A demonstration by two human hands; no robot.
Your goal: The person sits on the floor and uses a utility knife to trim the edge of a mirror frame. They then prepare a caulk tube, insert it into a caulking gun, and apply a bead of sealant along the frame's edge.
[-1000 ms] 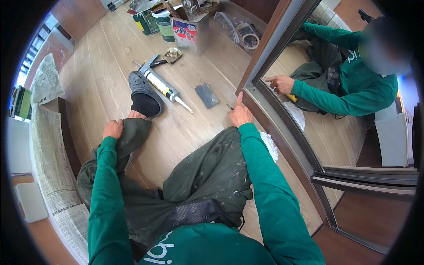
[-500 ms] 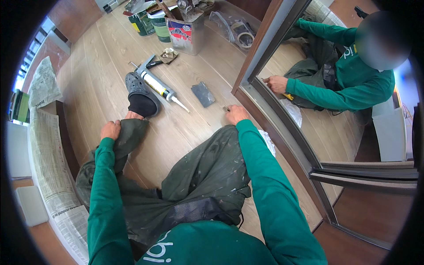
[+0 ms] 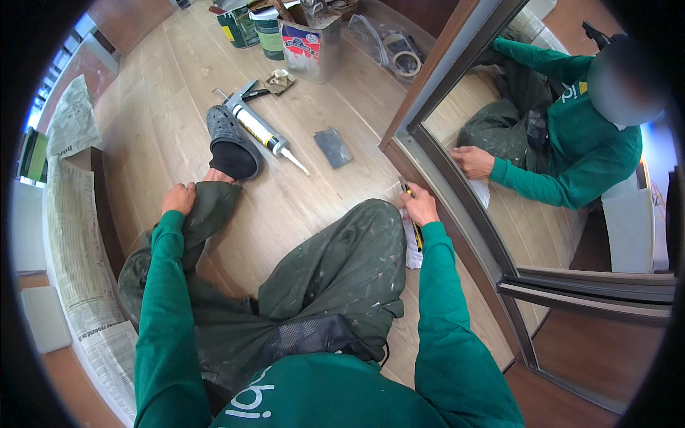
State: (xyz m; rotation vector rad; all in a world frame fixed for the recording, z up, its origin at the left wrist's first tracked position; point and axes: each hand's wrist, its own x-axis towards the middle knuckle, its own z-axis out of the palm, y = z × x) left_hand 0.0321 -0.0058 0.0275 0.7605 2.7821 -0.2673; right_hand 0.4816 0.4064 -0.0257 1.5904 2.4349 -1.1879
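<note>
Right hand [image 3: 421,205] pinches 1 slim yellow-and-black tool [image 3: 418,237] (possibly a cutter, partly hidden) beside the brown wooden sill [image 3: 460,235]; left hand [image 3: 179,199] clutches dark-green trouser fabric [image 3: 216,210].

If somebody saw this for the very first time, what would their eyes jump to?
Probably the big mirror on the right, where a person in green is reflected. Next might come the caulking gun lying on the wooden floor, right by the dark clog. Then there's the yellow-and-black tool in the right hand, low down near the mirror's frame.
</note>
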